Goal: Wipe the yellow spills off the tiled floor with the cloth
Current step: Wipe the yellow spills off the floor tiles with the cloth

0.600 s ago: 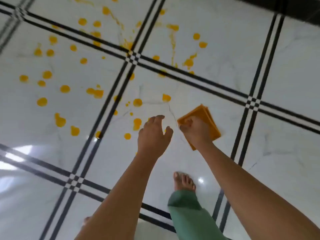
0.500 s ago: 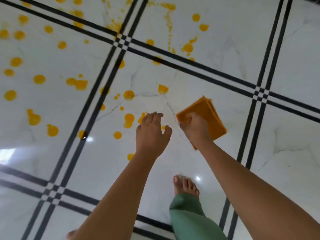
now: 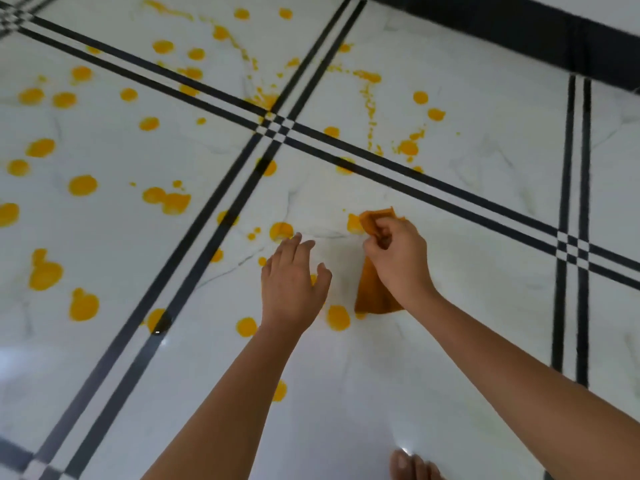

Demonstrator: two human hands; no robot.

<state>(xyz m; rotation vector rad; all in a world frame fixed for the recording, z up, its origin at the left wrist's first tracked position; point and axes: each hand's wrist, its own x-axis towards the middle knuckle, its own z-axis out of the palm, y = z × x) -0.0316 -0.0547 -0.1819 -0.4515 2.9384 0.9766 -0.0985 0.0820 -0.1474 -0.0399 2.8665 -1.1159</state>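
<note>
Glossy white marble-look tiled floor [image 3: 467,271] with paired black lines, dark skirting [image 3: 519,32] at top. Yellow spills [image 3: 83,185] scattered widely. Right hand [image 3: 398,261] pinching orange cloth [image 3: 372,292], now nearer the drops than before. Left hand [image 3: 294,282] empty, fingers spread. Bare foot [image 3: 412,465] lower in view.

An orange cloth [image 3: 372,292], folded and somewhat crumpled, is held low over the tiled floor [image 3: 467,271], which is made of glossy white marbled tiles bordered by paired black lines. One corner of the cloth is raised, while its lower part hangs toward or rests on the tile; contact cannot be judged through the blur. Yellow spills [image 3: 83,185] are scattered as round drops and blobs, densest toward the floor's left edge and far side, with thin streaks near the crossing of the lines. Several drops lie just beside the cloth's lower corner.
</note>
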